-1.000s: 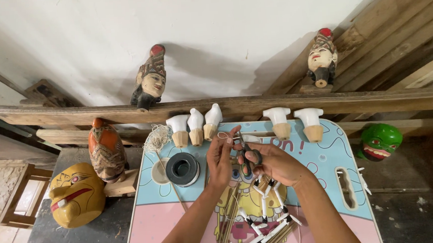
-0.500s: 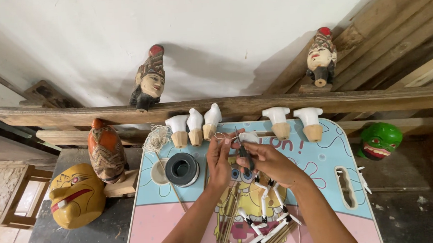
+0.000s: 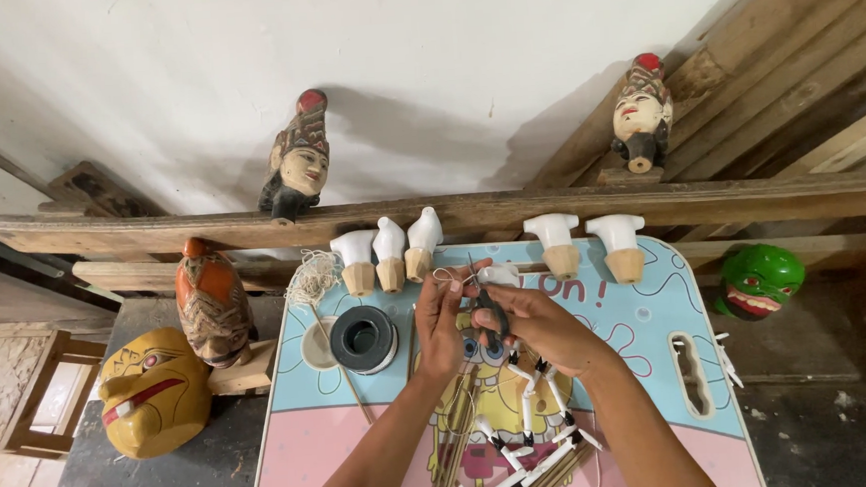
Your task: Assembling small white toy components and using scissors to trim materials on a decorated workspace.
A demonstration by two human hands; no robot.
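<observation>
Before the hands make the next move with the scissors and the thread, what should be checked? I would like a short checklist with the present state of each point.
1. Scissors gripped by the right hand: ok, the fingers are closed around the handles.
2. Thread held by the left hand: ok, a thin loop shows at the fingertips.
3. Thread sitting between the blades: cannot tell, too small to see.
4. Left fingers away from the blade tips: cannot tell, they are very close together.
5. White puppet arms on the table out of the way: ok, they lie below the hands.
6. Roll of tape apart from the hands: ok, it lies to the left.
</observation>
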